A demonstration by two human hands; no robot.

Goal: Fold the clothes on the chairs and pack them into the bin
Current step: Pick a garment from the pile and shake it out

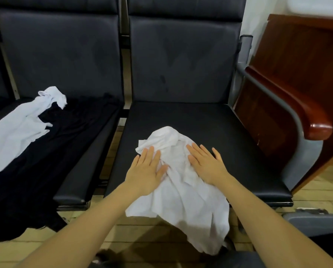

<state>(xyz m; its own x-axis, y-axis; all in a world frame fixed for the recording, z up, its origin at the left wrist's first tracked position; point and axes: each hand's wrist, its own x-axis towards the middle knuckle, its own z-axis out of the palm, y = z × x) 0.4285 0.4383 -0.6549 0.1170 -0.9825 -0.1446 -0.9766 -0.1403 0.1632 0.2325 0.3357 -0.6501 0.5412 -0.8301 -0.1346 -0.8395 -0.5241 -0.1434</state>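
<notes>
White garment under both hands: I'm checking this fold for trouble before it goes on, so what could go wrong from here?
1. Much of the white garment hangs over the front edge of the right chair seat, so it could slide to the floor.
2. It is bunched and wrinkled under the flat left hand and right hand; folding now may lock creases in.

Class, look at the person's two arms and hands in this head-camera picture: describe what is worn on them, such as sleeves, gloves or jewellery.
Both forearms are bare as far as the picture shows: no sleeves or cuffs in view. The left hand and the right hand wear no gloves. No rings, watch or bracelet show on the fingers or wrists.
</notes>
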